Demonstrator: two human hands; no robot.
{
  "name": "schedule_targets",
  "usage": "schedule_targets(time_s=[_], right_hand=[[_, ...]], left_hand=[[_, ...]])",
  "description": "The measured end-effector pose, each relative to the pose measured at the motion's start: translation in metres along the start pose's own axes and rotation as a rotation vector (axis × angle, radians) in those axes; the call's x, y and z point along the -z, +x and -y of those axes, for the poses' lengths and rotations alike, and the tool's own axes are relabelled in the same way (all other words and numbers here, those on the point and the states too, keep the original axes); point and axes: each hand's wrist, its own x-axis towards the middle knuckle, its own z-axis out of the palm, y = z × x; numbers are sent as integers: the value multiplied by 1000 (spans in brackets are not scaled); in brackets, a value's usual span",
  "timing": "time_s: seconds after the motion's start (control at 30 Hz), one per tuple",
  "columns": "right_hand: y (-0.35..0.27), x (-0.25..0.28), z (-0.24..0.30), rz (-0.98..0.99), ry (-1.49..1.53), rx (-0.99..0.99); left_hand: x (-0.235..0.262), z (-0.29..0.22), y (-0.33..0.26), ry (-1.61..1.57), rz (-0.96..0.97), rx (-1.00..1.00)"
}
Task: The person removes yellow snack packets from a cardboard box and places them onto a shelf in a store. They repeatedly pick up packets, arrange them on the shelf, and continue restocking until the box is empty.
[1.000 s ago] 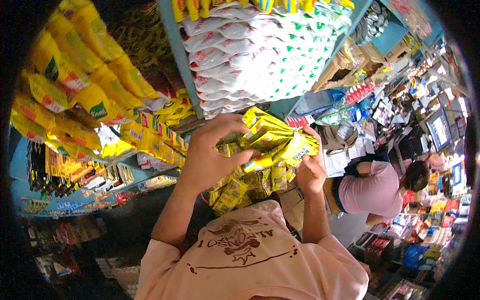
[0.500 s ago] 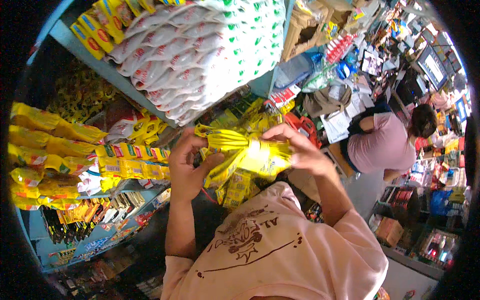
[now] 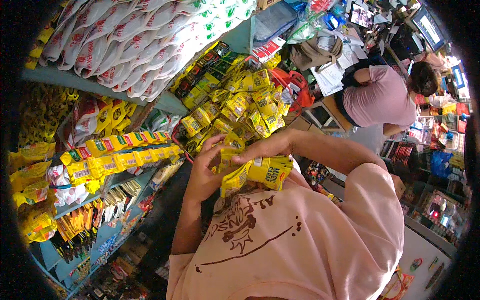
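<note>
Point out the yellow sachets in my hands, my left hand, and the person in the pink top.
yellow sachets (image 3: pixel 265 172), head view, front of bundle
left hand (image 3: pixel 202 175), head view, back of hand
person in the pink top (image 3: pixel 377 100), head view, back

I am holding a bundle of sachet strips (image 3: pixel 257 170) at frame centre, my left hand (image 3: pixel 202 175) on its left, my right hand (image 3: pixel 265 147) lying on top. Hanging sachets (image 3: pixel 240 105) are sitting above it; stacked sacks (image 3: pixel 135 45) are lying upper left; a seated person (image 3: pixel 380 95) is upper right.
</note>
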Motion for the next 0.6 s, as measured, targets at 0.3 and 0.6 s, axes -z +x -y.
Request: schedule_targets(time_s=[0.3,0.6], right_hand=[[15,10,-19,138,-60,-101],[15,14,-17,146,-52,-158]], left_hand=[[12,5,-11,-198,45,7],[10,13,-13,-146,-4,-30]])
